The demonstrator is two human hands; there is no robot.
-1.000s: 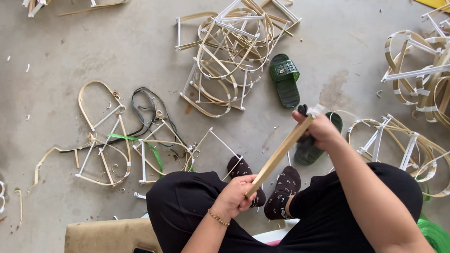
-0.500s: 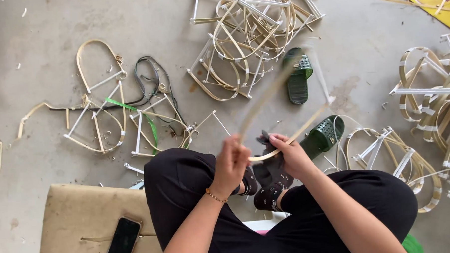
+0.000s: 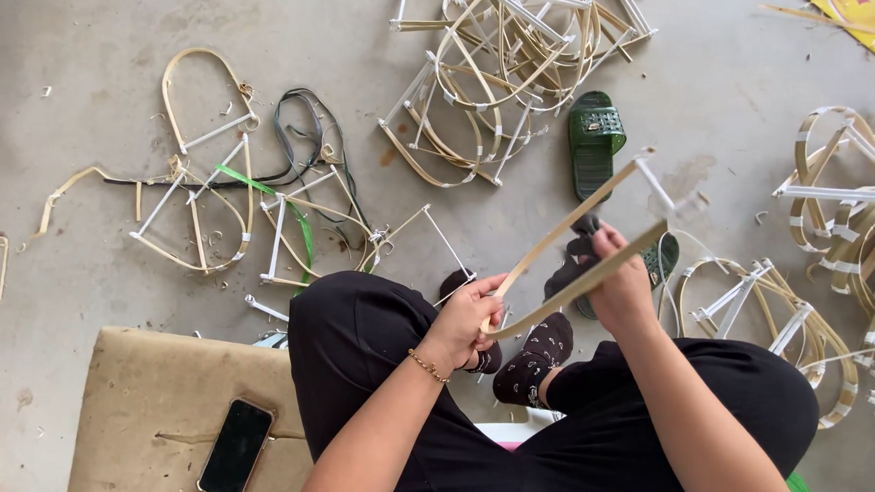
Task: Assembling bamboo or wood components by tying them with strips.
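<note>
Above the green sandal [image 3: 595, 139], both hands gripped bent bamboo strips [image 3: 578, 256], left hand [image 3: 464, 323] pinching their joined ends, right hand [image 3: 618, 283] clasping midway.

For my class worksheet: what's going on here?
A person sits on a concrete floor, bending a bamboo strip into a narrow V. The left hand pinches the joined ends; the right hand grips the two arms. Finished bent frames lie in piles around, a green sandal ahead, a phone on a tan cushion.
</note>
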